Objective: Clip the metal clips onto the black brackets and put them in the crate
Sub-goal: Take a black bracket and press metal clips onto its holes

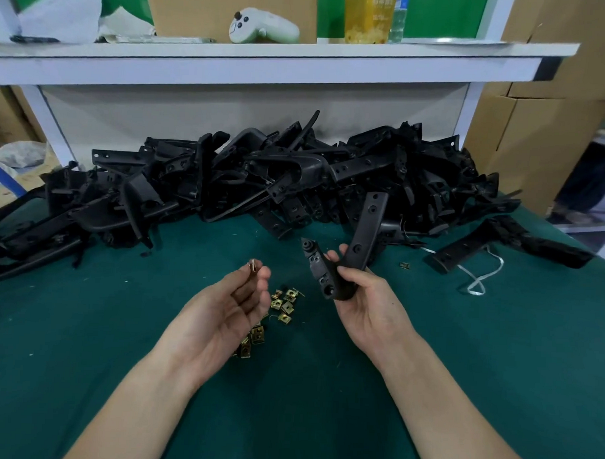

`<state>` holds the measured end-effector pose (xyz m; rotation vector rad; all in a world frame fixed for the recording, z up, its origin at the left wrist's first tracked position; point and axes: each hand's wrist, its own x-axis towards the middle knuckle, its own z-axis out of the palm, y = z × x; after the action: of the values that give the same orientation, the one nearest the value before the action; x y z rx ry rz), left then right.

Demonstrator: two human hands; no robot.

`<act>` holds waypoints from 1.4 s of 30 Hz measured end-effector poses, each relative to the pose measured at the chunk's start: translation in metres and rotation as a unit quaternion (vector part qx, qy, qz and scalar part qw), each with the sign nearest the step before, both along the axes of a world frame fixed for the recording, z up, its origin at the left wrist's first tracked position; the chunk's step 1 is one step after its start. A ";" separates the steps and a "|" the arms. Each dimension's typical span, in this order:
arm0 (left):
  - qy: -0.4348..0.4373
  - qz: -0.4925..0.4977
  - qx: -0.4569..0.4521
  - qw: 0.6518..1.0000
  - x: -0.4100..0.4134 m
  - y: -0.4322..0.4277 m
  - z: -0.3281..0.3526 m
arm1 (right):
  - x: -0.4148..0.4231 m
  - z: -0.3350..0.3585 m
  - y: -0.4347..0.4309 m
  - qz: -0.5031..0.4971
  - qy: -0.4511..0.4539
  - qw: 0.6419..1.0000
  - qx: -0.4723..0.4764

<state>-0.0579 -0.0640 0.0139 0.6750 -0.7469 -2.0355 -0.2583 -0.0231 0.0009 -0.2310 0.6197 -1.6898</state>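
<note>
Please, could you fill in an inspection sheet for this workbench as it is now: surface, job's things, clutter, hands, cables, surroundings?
Surface: green mat, a few specks on it.
Job's things: bracket pile along the back; loose clips on the mat between the hands; crate not seen.
Clutter: stray clip and lone bracket at the right.
Hands: left hand pinches a clip at its fingertips; right hand grips a bracket, raised above the mat.
Cables: white cord looped on the mat, right side.
Surroundings: shelf above with controller, cardboard box, yellow carton; boxes stacked at the right.
</note>
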 end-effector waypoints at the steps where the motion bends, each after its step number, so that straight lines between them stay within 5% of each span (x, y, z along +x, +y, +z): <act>1: -0.019 0.003 -0.016 1.000 -0.002 0.001 0.000 | -0.001 -0.001 0.000 -0.001 0.002 1.000 0.000; 11: -0.178 0.022 -0.159 0.971 -0.046 0.033 -0.011 | -0.002 -0.004 0.001 -0.007 -0.002 1.000 -0.005; 23: -0.068 -0.016 -0.035 0.997 -0.041 0.027 -0.009 | -0.002 -0.002 0.002 -0.010 -0.029 0.999 0.008; 42: -0.118 0.007 -0.105 0.987 -0.043 0.029 -0.013 | 0.004 -0.003 0.002 0.031 -0.029 0.999 -0.015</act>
<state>-0.1009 -0.0352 0.0005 0.8043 -1.0732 -1.8497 -0.2541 -0.0208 -0.0020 -0.2183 0.5394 -1.6410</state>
